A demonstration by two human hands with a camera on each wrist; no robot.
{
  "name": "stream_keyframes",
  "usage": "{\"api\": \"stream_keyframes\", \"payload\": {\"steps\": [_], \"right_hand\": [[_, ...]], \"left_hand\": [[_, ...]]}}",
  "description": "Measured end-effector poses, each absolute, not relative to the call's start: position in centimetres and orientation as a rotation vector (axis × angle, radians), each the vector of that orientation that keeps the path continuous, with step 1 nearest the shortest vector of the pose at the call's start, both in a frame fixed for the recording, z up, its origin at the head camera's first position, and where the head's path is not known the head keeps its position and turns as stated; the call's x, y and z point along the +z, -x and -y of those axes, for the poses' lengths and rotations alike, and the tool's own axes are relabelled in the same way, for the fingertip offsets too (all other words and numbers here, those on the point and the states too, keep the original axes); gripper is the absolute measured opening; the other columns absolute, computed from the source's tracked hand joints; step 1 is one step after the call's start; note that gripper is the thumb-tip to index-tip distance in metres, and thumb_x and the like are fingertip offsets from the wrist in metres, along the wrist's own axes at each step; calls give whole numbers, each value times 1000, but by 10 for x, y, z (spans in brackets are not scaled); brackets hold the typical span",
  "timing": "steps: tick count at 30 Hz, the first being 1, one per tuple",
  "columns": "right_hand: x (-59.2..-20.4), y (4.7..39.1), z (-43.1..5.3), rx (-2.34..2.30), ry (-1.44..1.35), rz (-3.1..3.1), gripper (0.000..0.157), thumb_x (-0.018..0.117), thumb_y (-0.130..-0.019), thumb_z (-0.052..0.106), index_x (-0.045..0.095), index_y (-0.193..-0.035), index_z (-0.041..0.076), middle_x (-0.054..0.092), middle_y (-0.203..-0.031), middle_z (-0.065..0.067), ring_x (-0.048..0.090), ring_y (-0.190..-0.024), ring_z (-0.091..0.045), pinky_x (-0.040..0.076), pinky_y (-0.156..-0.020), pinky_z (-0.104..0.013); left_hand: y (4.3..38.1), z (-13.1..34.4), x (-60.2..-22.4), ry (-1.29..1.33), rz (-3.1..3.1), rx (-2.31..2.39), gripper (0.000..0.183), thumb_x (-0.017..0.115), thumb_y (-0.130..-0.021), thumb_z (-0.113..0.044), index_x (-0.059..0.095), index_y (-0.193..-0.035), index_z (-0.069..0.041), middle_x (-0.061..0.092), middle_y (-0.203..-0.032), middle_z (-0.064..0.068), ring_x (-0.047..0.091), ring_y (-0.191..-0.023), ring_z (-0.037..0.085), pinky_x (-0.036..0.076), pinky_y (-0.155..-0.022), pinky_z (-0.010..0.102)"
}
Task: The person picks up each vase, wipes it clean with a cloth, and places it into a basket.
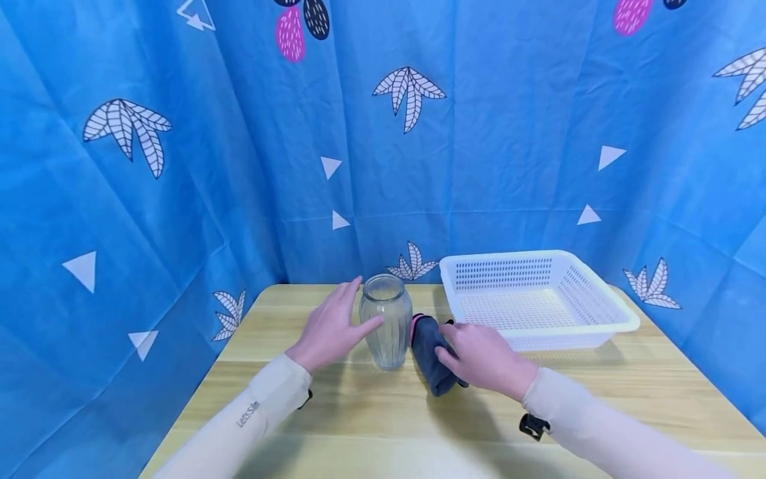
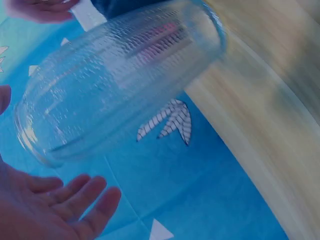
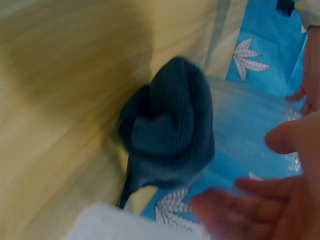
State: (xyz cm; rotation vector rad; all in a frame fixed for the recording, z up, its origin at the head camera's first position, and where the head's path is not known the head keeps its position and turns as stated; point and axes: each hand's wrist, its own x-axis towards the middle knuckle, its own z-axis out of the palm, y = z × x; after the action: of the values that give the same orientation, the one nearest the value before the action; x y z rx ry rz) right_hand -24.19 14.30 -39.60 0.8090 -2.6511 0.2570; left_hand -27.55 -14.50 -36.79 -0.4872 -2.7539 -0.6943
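Observation:
A clear ribbed glass vase point(image 1: 390, 336) stands upright on the wooden table. My left hand point(image 1: 332, 329) is beside it on the left, thumb and fingers spread; in the left wrist view a gap shows between its fingers and the glass point(image 2: 115, 85). Just right of the vase is a dark grey folded cloth bundle point(image 1: 428, 352) with a pink and black band at its upper end. Over its right side reaches my right hand point(image 1: 487, 362), fingers loosely extended. The right wrist view shows these fingers apart from the bundle point(image 3: 172, 115), whose near end is rolled inward.
Behind my right hand a white perforated plastic basket point(image 1: 598, 326) sits at the back right of the table point(image 1: 371, 432). Blue patterned curtains point(image 1: 509, 133) enclose the back and both sides, close to the table's edges.

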Motion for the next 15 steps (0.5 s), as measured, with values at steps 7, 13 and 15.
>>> {"api": "stream_keyframes", "payload": {"steps": [7, 13, 15], "right_hand": [[-415, 247, -120, 284, -640, 2855, 62, 64, -97, 41, 55, -132, -9, 70, -96, -23, 70, -79, -33, 56, -64, -48], [-430, 258, -113, 420, -592, 2947, 77, 71, -93, 34, 38, -147, -11, 68, -107, -28, 70, -85, -33, 57, -73, -45], [-435, 263, -112, 480, -616, 2922, 76, 73, -91, 26, 37, -148, -9, 68, -108, -27, 70, -86, -33, 57, -74, -45]], "left_hand": [[287, 127, -364, 389, 2724, -844, 110, 57, -81, -81, 18, -162, -18, 35, -161, 5, 38, -145, 30, 37, -113, 55], [292, 117, -364, 371, 2729, -861, 105, 61, -81, -77, 27, -160, -16, 39, -159, 9, 42, -143, 32, 39, -112, 55], [292, 115, -364, 367, 2724, -849, 103, 62, -82, -75, 29, -159, -15, 42, -157, 10, 45, -141, 33, 41, -111, 54]]}}
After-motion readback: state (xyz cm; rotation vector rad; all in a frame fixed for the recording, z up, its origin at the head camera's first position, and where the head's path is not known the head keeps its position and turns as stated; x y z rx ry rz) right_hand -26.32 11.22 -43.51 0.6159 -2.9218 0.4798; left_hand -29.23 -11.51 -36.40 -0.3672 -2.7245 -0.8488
